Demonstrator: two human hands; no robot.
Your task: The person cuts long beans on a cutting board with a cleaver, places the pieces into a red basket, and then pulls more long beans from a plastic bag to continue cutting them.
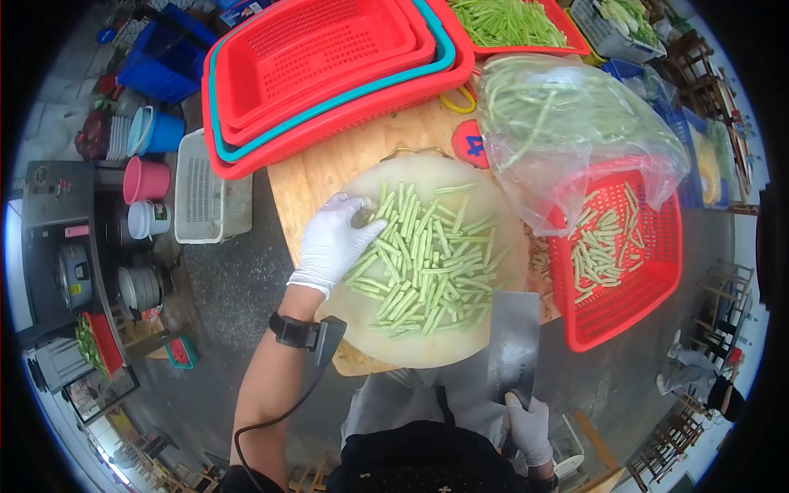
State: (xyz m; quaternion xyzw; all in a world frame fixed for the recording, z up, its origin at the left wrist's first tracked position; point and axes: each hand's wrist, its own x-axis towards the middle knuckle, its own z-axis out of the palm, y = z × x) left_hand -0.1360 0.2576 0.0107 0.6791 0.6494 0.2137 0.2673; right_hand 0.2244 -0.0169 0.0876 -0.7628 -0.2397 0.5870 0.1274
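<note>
A round pale cutting board [362,329] lies on the wooden table, with many cut green bean pieces [423,263] spread over it. My left hand [333,240], in a white glove, rests at the board's left side against the beans, its fingers bent and apart from the thumb. At the lower right my gloved right hand [528,427] is wrapped round the handle of a cleaver [514,345]. The cleaver's wide blade overlaps the board's lower right edge in view. A red basket [623,308] with cut beans stands right of the board.
Stacked red and teal baskets [325,74] stand at the back left. A clear plastic bag [575,123] of long beans leans over the red basket. Behind it is a red tray [509,25] of greens. A white crate [200,189] sits on the floor at left.
</note>
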